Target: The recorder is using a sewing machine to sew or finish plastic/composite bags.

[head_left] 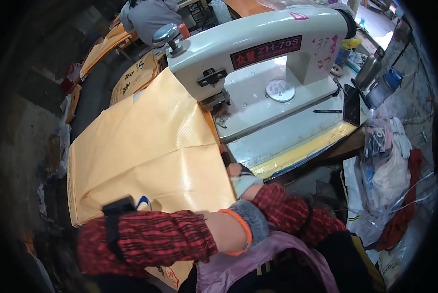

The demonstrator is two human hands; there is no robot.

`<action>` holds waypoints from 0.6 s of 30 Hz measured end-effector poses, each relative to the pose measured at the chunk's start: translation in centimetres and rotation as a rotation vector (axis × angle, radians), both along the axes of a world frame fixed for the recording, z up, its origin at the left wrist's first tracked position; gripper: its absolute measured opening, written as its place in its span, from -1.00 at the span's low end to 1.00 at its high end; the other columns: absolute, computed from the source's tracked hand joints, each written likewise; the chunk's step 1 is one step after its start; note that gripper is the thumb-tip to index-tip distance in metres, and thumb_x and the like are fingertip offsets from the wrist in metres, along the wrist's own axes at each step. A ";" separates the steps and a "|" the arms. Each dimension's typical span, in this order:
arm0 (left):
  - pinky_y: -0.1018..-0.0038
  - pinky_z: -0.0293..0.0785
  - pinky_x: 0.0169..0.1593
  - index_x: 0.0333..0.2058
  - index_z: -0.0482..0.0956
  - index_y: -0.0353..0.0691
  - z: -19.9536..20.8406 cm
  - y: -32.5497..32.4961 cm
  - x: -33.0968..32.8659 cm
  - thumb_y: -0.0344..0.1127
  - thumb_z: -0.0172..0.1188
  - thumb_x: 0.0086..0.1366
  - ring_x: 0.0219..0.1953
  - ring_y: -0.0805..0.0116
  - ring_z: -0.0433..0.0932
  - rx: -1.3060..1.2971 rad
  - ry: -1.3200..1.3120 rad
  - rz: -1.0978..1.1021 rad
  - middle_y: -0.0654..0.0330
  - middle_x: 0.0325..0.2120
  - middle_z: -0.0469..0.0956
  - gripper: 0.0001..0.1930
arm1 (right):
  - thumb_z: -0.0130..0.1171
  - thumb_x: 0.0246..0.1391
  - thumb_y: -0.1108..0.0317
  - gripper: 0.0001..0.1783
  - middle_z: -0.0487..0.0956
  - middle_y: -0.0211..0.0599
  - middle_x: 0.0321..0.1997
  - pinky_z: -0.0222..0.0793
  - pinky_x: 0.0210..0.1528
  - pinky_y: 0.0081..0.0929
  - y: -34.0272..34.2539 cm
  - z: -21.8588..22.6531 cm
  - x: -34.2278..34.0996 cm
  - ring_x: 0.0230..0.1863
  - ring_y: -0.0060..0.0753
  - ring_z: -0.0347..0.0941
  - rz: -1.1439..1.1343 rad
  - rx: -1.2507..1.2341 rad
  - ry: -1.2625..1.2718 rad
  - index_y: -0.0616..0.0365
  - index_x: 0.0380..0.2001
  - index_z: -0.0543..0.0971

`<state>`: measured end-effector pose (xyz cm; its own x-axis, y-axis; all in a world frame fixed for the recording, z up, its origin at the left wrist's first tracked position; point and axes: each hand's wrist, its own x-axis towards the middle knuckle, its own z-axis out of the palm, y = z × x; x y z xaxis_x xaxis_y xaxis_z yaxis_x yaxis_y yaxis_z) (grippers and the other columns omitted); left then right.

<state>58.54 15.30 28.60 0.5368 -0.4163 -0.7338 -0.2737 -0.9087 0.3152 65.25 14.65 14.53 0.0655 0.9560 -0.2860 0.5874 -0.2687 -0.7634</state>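
A large tan woven sack (145, 141), creased and glossy, spreads from the sewing machine (258, 44) down to my forearms. Its right edge lies by the machine's needle area. My right hand (244, 181), in a pale glove with bare fingertips, is closed at that edge beside the front of the machine bed. My left hand (259, 222) wears a grey glove with an orange cuff. It lies close to my right wrist, its fingers hidden. The left forearm crosses the near part of the sack; both sleeves are red-and-black checked.
On the machine table lie a black phone (351, 105) and a dark pen (327, 111). A metal flask (370, 67) and a blue-lidded bottle (386, 87) stand at right. Plastic bags (390, 166) hang below. Stacked sacks (136, 80) and another person (153, 19) are beyond.
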 end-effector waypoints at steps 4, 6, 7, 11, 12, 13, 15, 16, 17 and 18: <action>0.26 0.40 -0.51 -0.61 0.60 -0.15 8.6 5.3 3.4 -0.31 0.07 0.02 -0.52 0.16 0.55 0.302 0.092 -0.082 0.14 -0.69 0.50 -0.85 | 0.01 0.00 0.26 -0.29 0.52 0.08 -0.24 0.41 -0.25 -0.20 -0.1 4.6 1.3 -0.23 0.05 0.48 -0.291 -0.064 0.153 0.04 0.24 0.07; 0.28 0.36 -0.55 -0.64 0.59 -0.14 7.8 11.3 1.9 -0.29 0.11 -0.02 -0.60 0.15 0.52 0.397 -0.053 0.264 0.17 -0.74 0.47 -0.86 | -0.01 0.05 0.16 -0.36 0.55 0.05 -0.35 0.43 -0.32 -0.23 3.1 -1.0 1.4 -0.30 -0.04 0.52 -0.381 0.017 -0.008 0.15 0.17 0.13; 0.28 0.36 -0.55 -0.64 0.59 -0.14 7.7 10.3 2.0 -0.29 0.11 -0.02 -0.60 0.15 0.52 0.404 -0.043 0.279 0.17 -0.74 0.47 -0.86 | -0.04 0.06 0.15 -0.41 0.55 0.07 -0.36 0.43 -0.31 -0.22 5.0 -0.9 1.7 -0.31 -0.02 0.52 -0.348 -0.021 -0.041 0.16 0.14 0.18; 0.19 0.43 -0.43 -0.56 0.61 -0.15 -5.4 1.6 -2.1 -0.31 -0.01 0.00 -0.48 0.13 0.56 0.180 -0.311 0.246 0.12 -0.60 0.55 -0.80 | -0.17 0.09 0.13 -0.52 0.54 0.13 -0.40 0.42 -0.30 -0.17 7.2 -1.3 2.4 -0.37 0.05 0.51 -0.340 -0.122 -0.095 0.18 0.00 0.34; 0.21 0.46 -0.36 -0.50 0.63 -0.13 -6.9 0.5 -1.0 -0.25 -0.02 0.02 -0.43 0.10 0.57 0.007 -0.185 0.206 0.12 -0.51 0.58 -0.77 | -0.20 0.10 0.12 -0.53 0.54 0.15 -0.41 0.42 -0.30 -0.16 6.6 -1.9 2.4 -0.38 0.07 0.51 -0.334 -0.187 -0.076 0.19 -0.03 0.39; 0.21 0.46 -0.36 -0.50 0.63 -0.13 -6.8 -0.4 -0.7 -0.25 -0.02 0.02 -0.43 0.10 0.57 -0.003 -0.194 0.161 0.12 -0.51 0.58 -0.77 | -0.23 0.11 0.11 -0.53 0.53 0.16 -0.42 0.42 -0.30 -0.15 5.1 -1.6 3.0 -0.39 0.09 0.51 -0.361 -0.319 -0.026 0.20 -0.07 0.43; 0.24 0.46 -0.30 -0.46 0.63 -0.13 -7.5 -0.5 -2.9 -0.20 -0.03 0.04 -0.40 0.10 0.57 0.153 -0.060 0.426 0.13 -0.47 0.58 -0.74 | -0.23 0.12 0.14 -0.56 0.54 0.11 -0.38 0.43 -0.28 -0.18 3.5 -0.6 0.9 -0.36 0.08 0.51 -0.290 -0.255 -0.062 0.13 -0.01 0.38; 0.25 0.46 -0.27 -0.44 0.63 -0.12 -7.3 -0.9 -3.5 -0.17 -0.03 0.06 -0.39 0.10 0.57 0.211 0.002 0.544 0.14 -0.45 0.58 -0.73 | -0.19 0.13 0.17 -0.55 0.56 0.04 -0.33 0.43 -0.27 -0.22 1.0 0.0 0.3 -0.31 0.05 0.51 -0.304 0.056 -0.180 0.05 0.07 0.29; 0.24 0.41 -0.33 -0.46 0.62 -0.11 -2.5 -0.2 -1.2 -0.18 0.02 -0.01 -0.43 0.15 0.55 0.255 0.106 0.208 0.13 -0.49 0.56 -0.76 | -0.19 0.13 0.17 -0.55 0.56 0.04 -0.33 0.43 -0.27 -0.22 0.7 -0.1 0.3 -0.31 0.05 0.51 -0.307 0.049 -0.179 0.05 0.07 0.29; 0.24 0.37 -0.39 -0.47 0.62 -0.10 2.5 1.7 0.3 -0.19 0.07 -0.08 -0.46 0.20 0.52 0.299 0.214 -0.111 0.13 -0.52 0.54 -0.78 | -0.16 0.11 0.17 -0.51 0.56 0.02 -0.31 0.43 -0.27 -0.22 1.2 -0.2 0.1 -0.29 0.03 0.51 -0.276 0.013 -0.205 0.05 0.11 0.22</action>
